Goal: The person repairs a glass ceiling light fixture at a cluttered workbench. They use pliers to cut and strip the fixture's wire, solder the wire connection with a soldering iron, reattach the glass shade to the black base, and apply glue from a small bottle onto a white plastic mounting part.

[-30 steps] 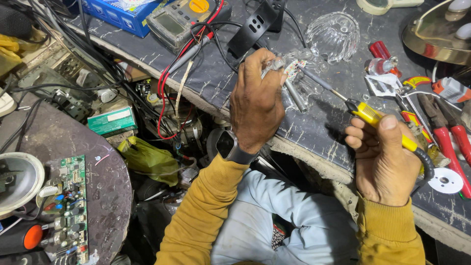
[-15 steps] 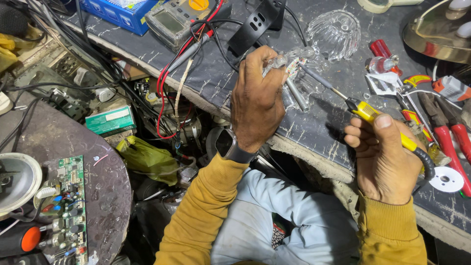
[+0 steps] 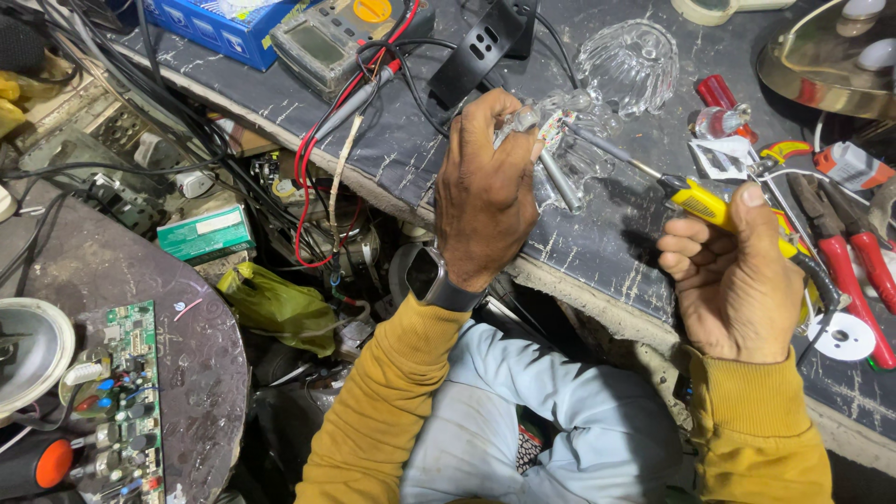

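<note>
Holding a small clear glass lamp fitting with a strip of tiny circuit board (image 3: 551,126) pinched in a clenched grip, the left hand (image 3: 485,191) keeps the piece just above the dark marbled table (image 3: 597,238), at about twelve o'clock from the person's lap. The right hand (image 3: 737,280), at three o'clock from the left, wraps tight around the yellow-handled soldering iron (image 3: 695,201), whose thin metal shaft runs toward ten o'clock and ends at the fitting; whether the tip touches it cannot be told. The step in hand appears to be working the joint on that little board. The next move likely calls for a steady tip placed exactly on the contact, with the left fingers clear of it. A clear fluted glass shade (image 3: 630,61) sits at one o'clock, red-handled pliers (image 3: 854,257) at three.
</note>
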